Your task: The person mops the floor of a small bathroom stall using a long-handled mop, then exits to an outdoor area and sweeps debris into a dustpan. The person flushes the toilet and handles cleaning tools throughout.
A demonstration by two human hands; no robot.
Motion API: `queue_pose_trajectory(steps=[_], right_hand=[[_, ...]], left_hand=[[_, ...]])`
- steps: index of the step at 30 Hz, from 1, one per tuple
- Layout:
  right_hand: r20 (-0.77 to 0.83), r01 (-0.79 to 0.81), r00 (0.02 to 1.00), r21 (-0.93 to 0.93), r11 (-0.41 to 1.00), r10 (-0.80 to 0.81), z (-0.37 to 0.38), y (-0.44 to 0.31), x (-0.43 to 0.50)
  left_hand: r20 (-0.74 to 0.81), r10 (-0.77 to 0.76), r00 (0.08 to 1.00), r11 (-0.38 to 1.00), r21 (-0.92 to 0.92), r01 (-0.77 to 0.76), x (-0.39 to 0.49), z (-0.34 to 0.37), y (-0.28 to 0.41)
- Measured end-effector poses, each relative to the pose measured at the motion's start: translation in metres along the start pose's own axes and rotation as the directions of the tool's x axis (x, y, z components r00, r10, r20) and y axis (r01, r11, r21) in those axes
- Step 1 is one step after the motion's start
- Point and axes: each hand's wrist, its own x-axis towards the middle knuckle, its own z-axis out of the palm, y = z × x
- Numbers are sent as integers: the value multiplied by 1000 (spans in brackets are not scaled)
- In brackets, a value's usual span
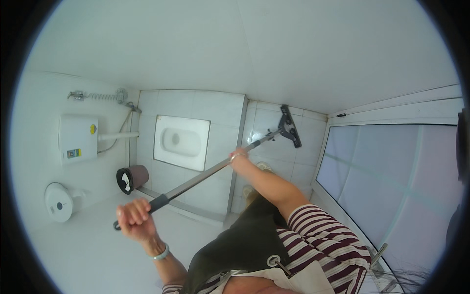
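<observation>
My left hand (136,220) is wrapped around the dark grip at the upper end of a telescopic metal pole (200,177). Farther down the same pole, my right hand (238,156) closes on the shaft. At its lower end is a black floor squeegee or scrubber head (290,126), which appears to rest on the tiled floor (304,163) near the wall. The pole slants across the view in front of a white squat toilet (182,143), which is set into a raised tiled platform (220,106).
A waste bin (139,176) with a black liner and white paper stands beside the platform. On the left wall are a white cistern (78,139), a coiled hose (101,96) and a round paper dispenser (58,202). A door with frosted panels (378,165) is at right.
</observation>
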Motion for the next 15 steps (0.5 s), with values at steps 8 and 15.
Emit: queue_pose_trajectory(steps=[8,15], right_hand=[[-29,-64,998,-575,816,58,-74,66,-3],[-12,-131,983,-750,648,186,-175,114,-7]], left_hand=[[-446,91,890,987,159,-21,-156,-1,36],[-638,193,746,973,220,-64,-245,8,83]])
